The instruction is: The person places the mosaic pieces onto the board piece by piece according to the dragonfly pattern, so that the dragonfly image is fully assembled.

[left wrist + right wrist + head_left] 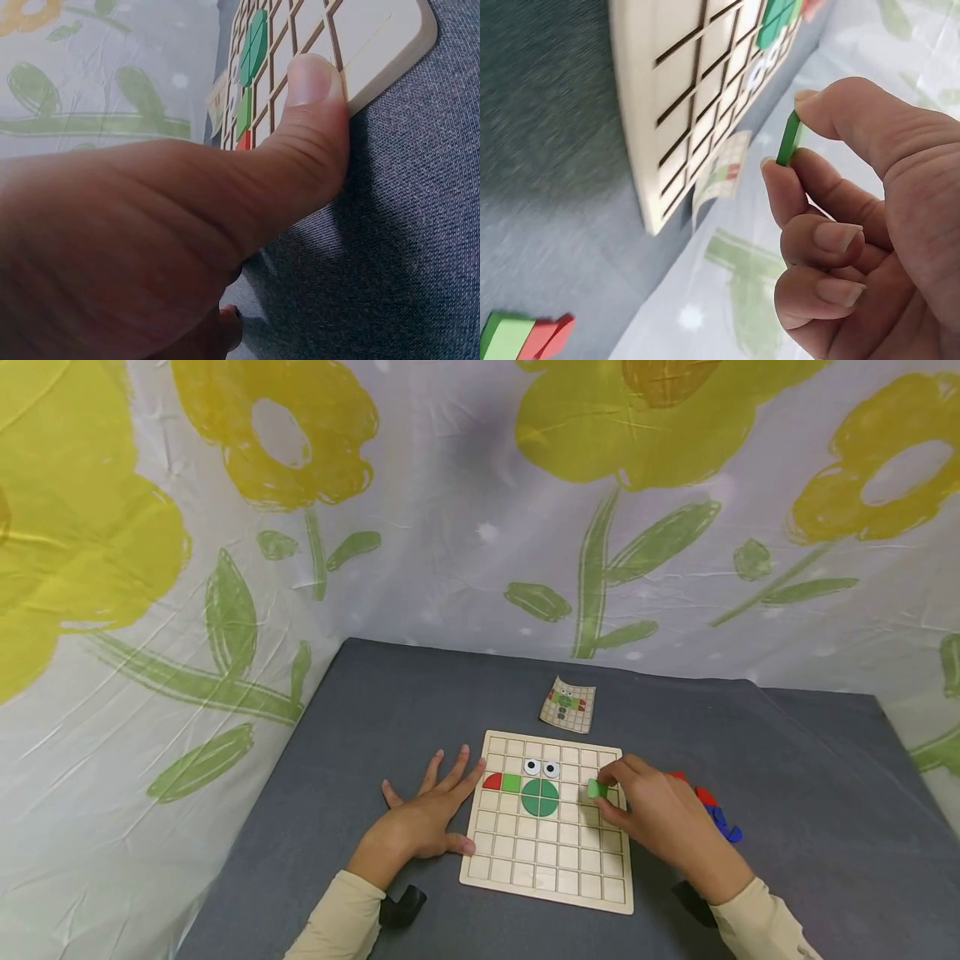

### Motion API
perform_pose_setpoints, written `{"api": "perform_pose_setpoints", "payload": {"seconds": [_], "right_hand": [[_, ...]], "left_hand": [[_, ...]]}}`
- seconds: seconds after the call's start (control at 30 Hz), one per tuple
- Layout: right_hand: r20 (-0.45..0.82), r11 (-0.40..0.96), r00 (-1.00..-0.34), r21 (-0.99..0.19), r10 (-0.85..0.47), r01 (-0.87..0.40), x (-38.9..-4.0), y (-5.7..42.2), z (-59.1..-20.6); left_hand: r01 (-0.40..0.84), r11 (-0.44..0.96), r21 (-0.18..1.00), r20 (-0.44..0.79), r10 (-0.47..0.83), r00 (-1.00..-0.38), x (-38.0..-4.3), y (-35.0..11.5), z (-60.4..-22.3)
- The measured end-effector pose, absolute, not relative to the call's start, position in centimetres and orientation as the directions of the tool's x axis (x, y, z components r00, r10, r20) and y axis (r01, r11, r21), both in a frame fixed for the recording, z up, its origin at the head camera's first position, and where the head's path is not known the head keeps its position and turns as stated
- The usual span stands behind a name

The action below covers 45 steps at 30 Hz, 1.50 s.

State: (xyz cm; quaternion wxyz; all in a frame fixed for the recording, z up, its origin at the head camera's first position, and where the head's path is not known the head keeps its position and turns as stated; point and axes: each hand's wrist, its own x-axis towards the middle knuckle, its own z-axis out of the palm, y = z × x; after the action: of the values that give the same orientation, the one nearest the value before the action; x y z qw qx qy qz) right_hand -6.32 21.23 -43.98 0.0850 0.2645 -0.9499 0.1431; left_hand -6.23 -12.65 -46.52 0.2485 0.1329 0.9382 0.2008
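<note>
A wooden grid board (pixel 525 872) lies on the grey cloth. My left hand (pixel 420 825) has its fingers spread at the board's left side; in the left wrist view its thumb (pixel 311 112) presses on the board's edge. Between thumb and fingertips, my right hand (pixel 663 814) pinches a green tile (pixel 787 139) above the board's right part. On the grid sit two eye pieces (pixel 551 769), a dark green circle (pixel 540 797) made of quarter pieces, a green square (pixel 511 783) and a red rounded piece (pixel 492 781).
Behind the board lies a small picture card (pixel 567 710) showing a coloured pattern on a grid. Loose red pieces (pixel 705 796) and blue pieces (pixel 720 822) lie right of the board, partly behind the right hand. A light green piece (pixel 506 336) is among them. A flowered curtain (pixel 450 543) hangs behind.
</note>
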Motion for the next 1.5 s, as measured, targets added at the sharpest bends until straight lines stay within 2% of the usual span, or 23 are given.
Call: {"api": "perform_pose_setpoints", "payload": {"seconds": [0.8,1.5], "right_hand": [[0.245,0.754,-0.782,-0.216,-0.573,-0.621,-8.2,14.9,-43.2],[0.186,0.729,-0.771,-0.250,-0.610,-0.637,-8.2,11.6,-44.1]], "left_hand": [[0.163,0.894,0.417,-0.412,0.346,-0.843,-5.9,-12.6,-45.9],[0.167,0.894,0.415,-0.419,0.351,-0.837,-6.0,-12.8,-45.9]]}}
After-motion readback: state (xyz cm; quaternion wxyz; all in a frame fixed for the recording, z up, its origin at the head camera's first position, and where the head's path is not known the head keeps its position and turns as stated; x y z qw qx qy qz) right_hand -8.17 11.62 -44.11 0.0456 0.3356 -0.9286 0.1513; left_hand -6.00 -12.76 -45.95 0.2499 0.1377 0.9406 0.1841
